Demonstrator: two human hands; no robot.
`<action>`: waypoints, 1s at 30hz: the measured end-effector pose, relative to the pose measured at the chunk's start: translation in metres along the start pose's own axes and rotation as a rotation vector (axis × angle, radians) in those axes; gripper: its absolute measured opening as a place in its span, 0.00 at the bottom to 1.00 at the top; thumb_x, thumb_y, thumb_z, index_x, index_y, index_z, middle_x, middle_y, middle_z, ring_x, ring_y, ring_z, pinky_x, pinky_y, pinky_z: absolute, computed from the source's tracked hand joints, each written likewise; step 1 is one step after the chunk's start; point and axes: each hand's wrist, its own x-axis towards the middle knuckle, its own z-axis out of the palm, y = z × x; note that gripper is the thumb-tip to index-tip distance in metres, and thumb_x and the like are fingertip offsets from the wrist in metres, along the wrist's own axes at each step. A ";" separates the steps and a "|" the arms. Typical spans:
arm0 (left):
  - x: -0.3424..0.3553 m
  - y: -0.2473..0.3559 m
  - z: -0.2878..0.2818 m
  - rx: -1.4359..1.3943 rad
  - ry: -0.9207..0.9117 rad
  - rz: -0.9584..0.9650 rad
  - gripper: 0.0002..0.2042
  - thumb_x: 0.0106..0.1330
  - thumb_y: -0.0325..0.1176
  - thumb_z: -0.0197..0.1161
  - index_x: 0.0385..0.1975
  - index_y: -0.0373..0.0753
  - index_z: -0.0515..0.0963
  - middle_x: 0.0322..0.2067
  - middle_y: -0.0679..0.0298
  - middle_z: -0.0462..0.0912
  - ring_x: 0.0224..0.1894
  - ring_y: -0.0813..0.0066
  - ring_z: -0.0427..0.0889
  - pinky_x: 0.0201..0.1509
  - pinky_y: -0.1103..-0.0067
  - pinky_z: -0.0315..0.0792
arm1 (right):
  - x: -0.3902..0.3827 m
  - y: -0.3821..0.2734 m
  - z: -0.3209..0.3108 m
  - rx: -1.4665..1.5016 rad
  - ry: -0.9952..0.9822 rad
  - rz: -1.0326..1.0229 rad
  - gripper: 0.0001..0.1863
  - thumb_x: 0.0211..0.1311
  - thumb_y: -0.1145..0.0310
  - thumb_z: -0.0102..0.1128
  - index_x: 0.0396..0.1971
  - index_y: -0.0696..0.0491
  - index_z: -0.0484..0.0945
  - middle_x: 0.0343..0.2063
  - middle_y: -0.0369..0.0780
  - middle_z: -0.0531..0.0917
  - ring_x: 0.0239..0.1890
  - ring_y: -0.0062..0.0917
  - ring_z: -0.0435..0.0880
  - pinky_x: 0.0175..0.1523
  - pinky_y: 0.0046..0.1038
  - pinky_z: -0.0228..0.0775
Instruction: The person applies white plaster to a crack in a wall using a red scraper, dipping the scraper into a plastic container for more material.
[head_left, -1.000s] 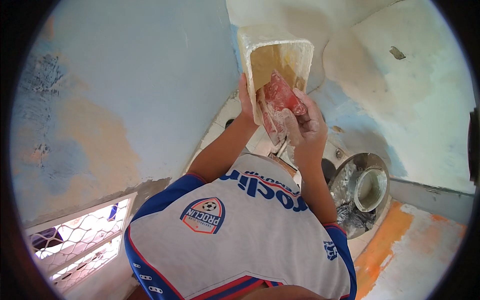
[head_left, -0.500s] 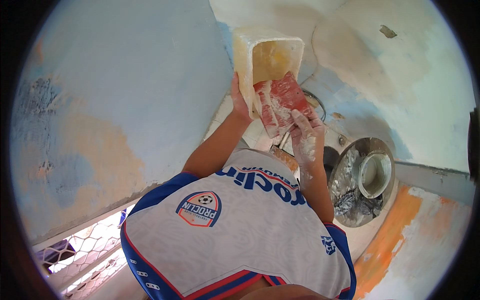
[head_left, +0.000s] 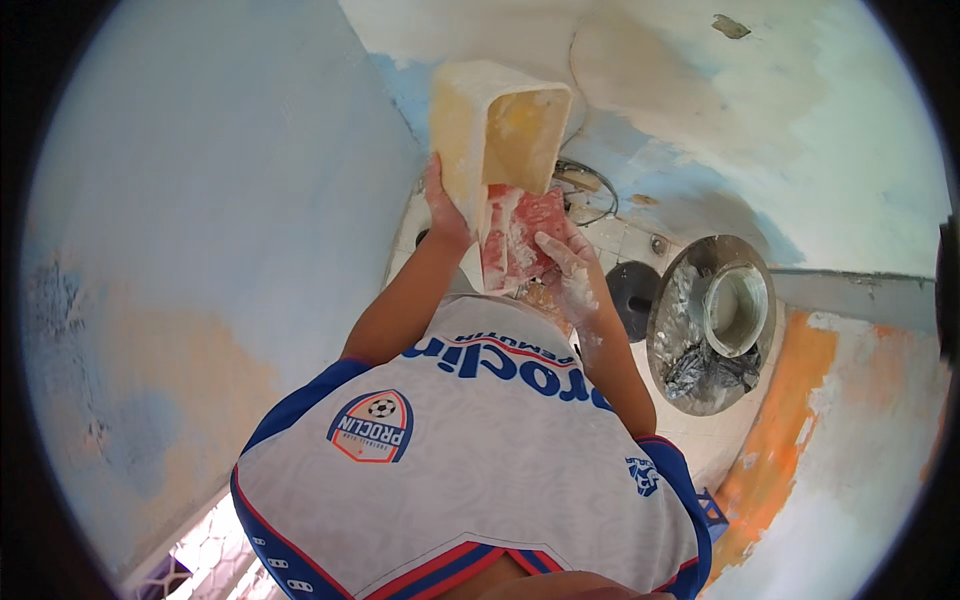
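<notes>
My left hand grips the side of a cream-coloured rectangular plastic container, tipped so its mouth faces me. Yellowish stains mark its inner wall. In my right hand is a flat red scraper streaked with white paste, its thumb pressed on the near face. The scraper sits just below the container's mouth, by the lower rim; whether they touch I cannot tell. White paste also coats the right fingers and wrist.
A round, paste-smeared tray to the right carries a whitish bucket and crumpled dark plastic. Beside it is a black round object. A coiled dark cable lies on the tiles. Patchy painted walls close in on both sides.
The scraper has come out of the container's mouth to below its rim. In the picture, both hands, the container and the tray have shifted left as the view moved.
</notes>
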 end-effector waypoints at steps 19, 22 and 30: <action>0.110 0.132 -0.075 -0.022 -0.159 -0.139 0.34 0.75 0.62 0.38 0.72 0.45 0.64 0.67 0.59 0.72 0.67 0.57 0.72 0.70 0.61 0.69 | 0.125 0.059 0.043 0.170 0.125 -0.106 0.22 0.71 0.63 0.62 0.60 0.56 0.74 0.50 0.40 0.84 0.50 0.26 0.86 0.55 0.29 0.80; 0.125 0.161 -0.094 0.031 -0.151 -0.111 0.35 0.76 0.63 0.35 0.74 0.47 0.61 0.68 0.59 0.69 0.67 0.58 0.73 0.69 0.60 0.71 | 0.144 0.059 0.046 0.143 0.152 -0.292 0.26 0.71 0.65 0.58 0.65 0.57 0.68 0.54 0.42 0.82 0.52 0.33 0.86 0.49 0.34 0.85; 0.152 0.213 -0.113 0.029 -0.156 -0.186 0.35 0.75 0.65 0.38 0.75 0.51 0.59 0.71 0.61 0.67 0.68 0.55 0.71 0.70 0.56 0.69 | 0.208 0.080 0.052 0.361 0.325 -0.483 0.17 0.68 0.73 0.58 0.55 0.55 0.74 0.45 0.37 0.83 0.44 0.24 0.85 0.44 0.26 0.80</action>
